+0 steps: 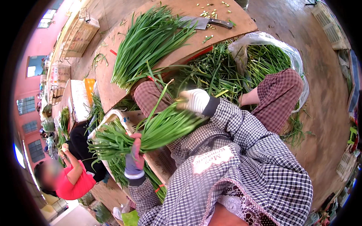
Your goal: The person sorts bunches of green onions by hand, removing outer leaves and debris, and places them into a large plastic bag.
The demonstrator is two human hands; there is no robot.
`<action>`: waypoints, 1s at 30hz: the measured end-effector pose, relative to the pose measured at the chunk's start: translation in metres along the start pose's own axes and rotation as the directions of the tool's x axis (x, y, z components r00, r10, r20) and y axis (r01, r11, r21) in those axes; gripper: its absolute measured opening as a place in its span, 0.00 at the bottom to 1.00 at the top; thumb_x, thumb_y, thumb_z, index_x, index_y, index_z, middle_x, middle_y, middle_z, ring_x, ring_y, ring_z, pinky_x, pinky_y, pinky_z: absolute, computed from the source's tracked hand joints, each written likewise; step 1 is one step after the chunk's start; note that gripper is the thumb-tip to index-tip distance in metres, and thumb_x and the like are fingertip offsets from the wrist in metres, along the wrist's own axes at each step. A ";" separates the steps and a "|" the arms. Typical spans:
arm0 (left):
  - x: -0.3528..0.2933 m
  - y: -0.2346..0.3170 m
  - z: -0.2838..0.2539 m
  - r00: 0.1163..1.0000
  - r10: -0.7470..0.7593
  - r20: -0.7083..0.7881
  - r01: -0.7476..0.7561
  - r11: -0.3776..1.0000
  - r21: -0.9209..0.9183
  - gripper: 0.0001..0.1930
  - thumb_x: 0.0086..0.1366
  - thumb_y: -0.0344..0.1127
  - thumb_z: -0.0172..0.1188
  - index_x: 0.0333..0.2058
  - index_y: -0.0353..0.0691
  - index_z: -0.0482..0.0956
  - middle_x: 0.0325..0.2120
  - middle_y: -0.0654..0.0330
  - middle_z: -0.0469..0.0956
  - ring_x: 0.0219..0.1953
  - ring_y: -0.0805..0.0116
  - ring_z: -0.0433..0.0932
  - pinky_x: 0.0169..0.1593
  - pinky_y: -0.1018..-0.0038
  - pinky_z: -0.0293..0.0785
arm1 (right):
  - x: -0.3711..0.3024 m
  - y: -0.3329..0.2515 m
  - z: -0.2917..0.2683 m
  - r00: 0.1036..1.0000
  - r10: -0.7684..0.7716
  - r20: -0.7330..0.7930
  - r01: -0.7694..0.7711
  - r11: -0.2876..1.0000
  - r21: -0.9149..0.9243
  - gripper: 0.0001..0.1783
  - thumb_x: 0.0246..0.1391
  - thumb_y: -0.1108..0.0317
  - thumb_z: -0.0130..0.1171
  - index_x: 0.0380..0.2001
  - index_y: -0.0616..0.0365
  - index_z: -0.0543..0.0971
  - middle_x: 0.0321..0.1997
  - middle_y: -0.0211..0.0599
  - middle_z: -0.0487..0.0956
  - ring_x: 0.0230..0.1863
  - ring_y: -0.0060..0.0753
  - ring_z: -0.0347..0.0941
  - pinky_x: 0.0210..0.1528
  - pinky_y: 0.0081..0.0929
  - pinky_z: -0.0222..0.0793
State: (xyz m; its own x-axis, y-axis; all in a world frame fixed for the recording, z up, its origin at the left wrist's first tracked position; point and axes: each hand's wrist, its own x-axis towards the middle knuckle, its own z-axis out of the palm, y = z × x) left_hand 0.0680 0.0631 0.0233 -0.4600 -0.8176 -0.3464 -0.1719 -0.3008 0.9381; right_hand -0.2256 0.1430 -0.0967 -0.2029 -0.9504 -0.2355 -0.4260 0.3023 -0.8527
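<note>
- Currently, the bunch (169, 126) of green stalks is up over the lap, partly above the crate (162, 165); its leaves fan out on both sides of the left hand.
- Left hand (136, 153), in a purple and pink glove, is closed around the bunch, thumb upward; that grip looks firm.
- Right hand (195, 100), in a striped white glove, is at the bunch's upper edge, near some longer stalks; its fingers are blurred, so I cannot tell whether they pinch anything.
- Crate holds more stalks (161, 193), tied with a red band; it stands just beside the worktop (103, 81).
- Worktop carries a large pile (151, 45) of green leaves; a knife (219, 23) lies beside it, blade toward the leaves, with pale cut bits (205, 14) near.
- Clear bag (240, 52), beside the knees, holds loose greens (269, 60); a person (79, 182) in red is at far left.
</note>
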 end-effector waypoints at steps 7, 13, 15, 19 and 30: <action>0.008 0.010 0.039 0.972 -0.079 0.221 0.143 0.945 -0.293 0.10 0.63 0.29 0.49 0.43 0.39 0.69 0.30 0.64 0.66 0.34 0.73 0.65 0.47 0.78 0.64 | 0.024 0.051 -0.037 0.977 -0.082 -0.197 0.125 0.968 0.216 0.15 0.58 0.56 0.51 0.34 0.53 0.82 0.23 0.43 0.78 0.25 0.38 0.74 0.31 0.33 0.69; 0.060 -0.011 0.036 0.999 0.016 -0.032 -0.029 0.891 -0.452 0.16 0.57 0.25 0.52 0.46 0.42 0.70 0.43 0.63 0.69 0.46 0.73 0.68 0.53 0.71 0.65 | 0.001 0.020 -0.047 0.985 -0.069 -0.156 0.078 0.995 0.055 0.32 0.43 0.40 0.62 0.33 0.62 0.79 0.24 0.50 0.77 0.28 0.45 0.76 0.33 0.35 0.70; 0.056 -0.018 0.039 0.944 0.331 0.014 -0.330 0.944 -0.023 0.14 0.57 0.26 0.52 0.44 0.41 0.70 0.44 0.64 0.68 0.46 0.74 0.67 0.54 0.72 0.65 | -0.002 0.037 -0.048 0.983 -0.048 -0.179 0.059 0.997 0.056 0.31 0.43 0.40 0.61 0.32 0.62 0.80 0.23 0.49 0.77 0.26 0.45 0.75 0.32 0.35 0.70; 0.048 -0.023 0.028 0.964 0.263 0.027 -0.263 0.965 0.012 0.14 0.58 0.27 0.52 0.44 0.41 0.71 0.43 0.66 0.69 0.46 0.75 0.67 0.55 0.74 0.62 | -0.008 0.051 -0.057 0.993 0.014 -0.120 0.011 0.978 0.209 0.18 0.44 0.58 0.68 0.32 0.61 0.80 0.21 0.40 0.78 0.20 0.28 0.71 0.27 0.28 0.68; 0.038 -0.010 0.022 0.925 0.375 0.070 -0.367 0.824 0.433 0.06 0.64 0.32 0.46 0.37 0.38 0.69 0.39 0.66 0.66 0.44 0.74 0.66 0.53 0.76 0.61 | 0.005 0.126 -0.040 0.914 0.021 -0.405 -0.043 0.998 -0.046 0.13 0.56 0.65 0.50 0.37 0.63 0.78 0.33 0.50 0.79 0.32 0.48 0.76 0.37 0.39 0.72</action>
State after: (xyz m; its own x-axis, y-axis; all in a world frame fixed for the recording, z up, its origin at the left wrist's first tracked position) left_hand 0.0329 0.0458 0.0008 -0.5505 -0.8342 0.0311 -0.3501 0.2646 0.8986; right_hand -0.3153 0.1792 -0.1872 -0.5517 -0.8329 -0.0440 -0.4571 0.3460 -0.8194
